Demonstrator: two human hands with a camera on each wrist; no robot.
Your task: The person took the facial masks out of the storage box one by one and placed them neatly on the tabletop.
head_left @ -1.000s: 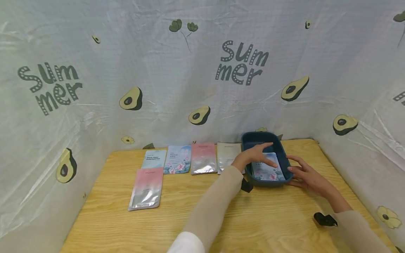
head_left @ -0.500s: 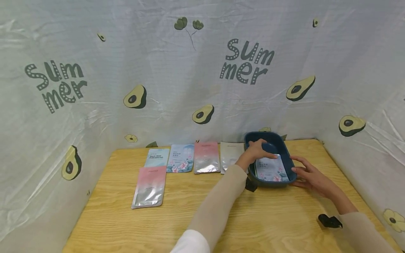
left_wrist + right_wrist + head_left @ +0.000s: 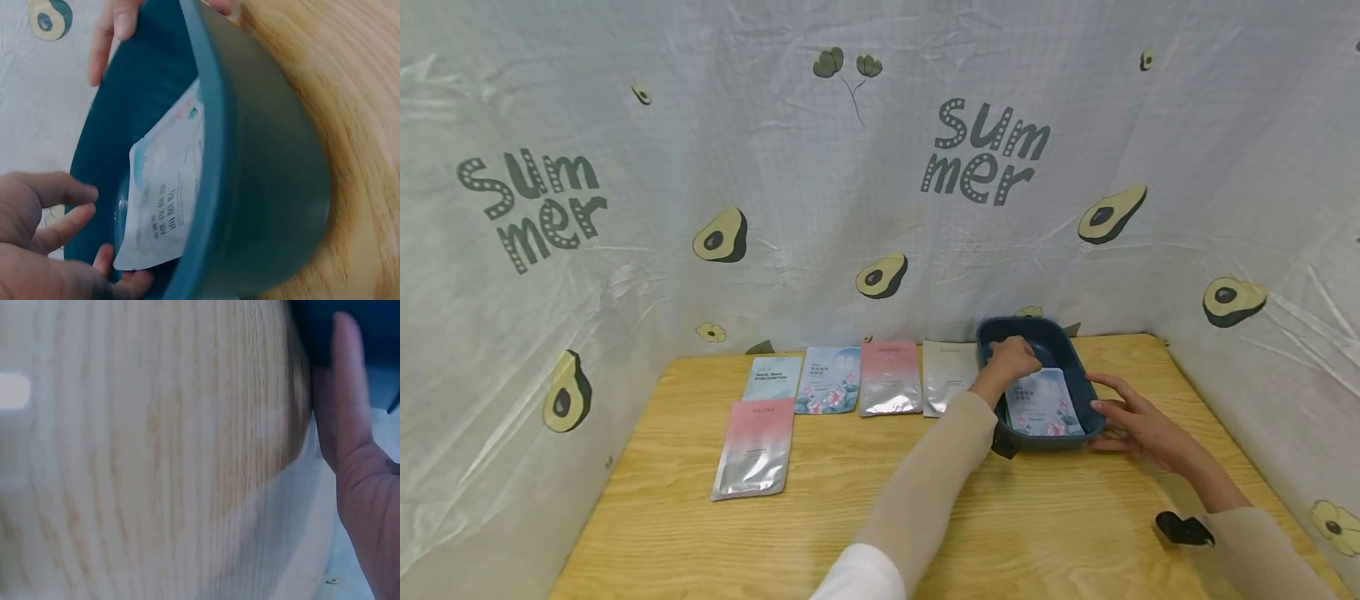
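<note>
A dark blue plastic basin (image 3: 1052, 442) stands at the back right of the table. Inside lies a pale blue floral sheet mask packet (image 3: 1048, 406), with the edge of another packet peeking out beneath. My left hand (image 3: 1013, 362) reaches over the basin's left side, its fingers bent at the packet's far edge. Up close in the left wrist view, fingertips (image 3: 134, 282) are right at the packet's corner; whether they pinch it I cannot tell. My right hand (image 3: 1138, 427) rests with fairly straight fingers against the basin's right side, one finger (image 3: 351, 381) lying along the wall.
A row of sheet mask packets lies left of the basin: light blue (image 3: 774, 377), blue floral (image 3: 829, 380), pink and silver (image 3: 890, 377) and cream (image 3: 946, 379). A second pink packet (image 3: 754, 448) lies in front. A patterned cloth (image 3: 805, 167) hangs behind the wooden table (image 3: 820, 517).
My left thumb has drawn in from over the floral packet toward the fingers, and the hand has become more bent. My right hand stays at the basin's side. The head view has shifted slightly.
</note>
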